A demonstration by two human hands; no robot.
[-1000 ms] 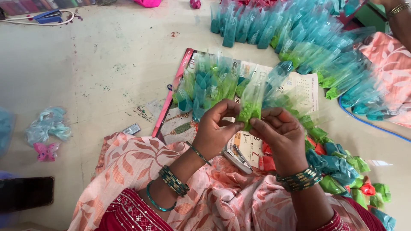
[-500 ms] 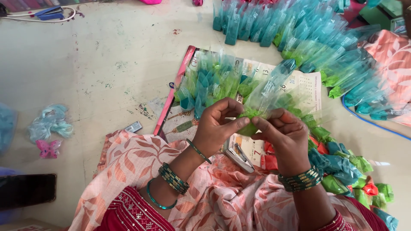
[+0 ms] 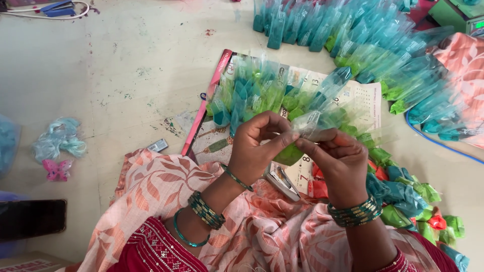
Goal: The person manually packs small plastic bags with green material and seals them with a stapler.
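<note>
One small clear plastic packet [image 3: 302,132], its lower end plump with bright green powder, is pinched between both hands above the person's lap; its long axis runs on a slant, the filled end low toward the left hand [image 3: 257,146] and the empty, crinkled film end high toward the right hand [image 3: 338,158]. The left fingers [image 3: 282,141] are closed on the packet from the left and the right fingers [image 3: 315,143] from the right, thumb against forefinger in both cases, so the two grips nearly meet on the film. Just beyond the packet lies a paper calendar sheet [image 3: 353,100] on the pale, stained floor [image 3: 126,75], carrying a row of like packets [image 3: 252,98] in teal and green, glossy and soft. Farther beyond the packet curves a long heap of teal packets [image 3: 363,45]. Right of the packet lies a pile of knotted green, teal and red packets [image 3: 413,201]. Well left of the packet lies a pink butterfly clip [image 3: 56,170].
</note>
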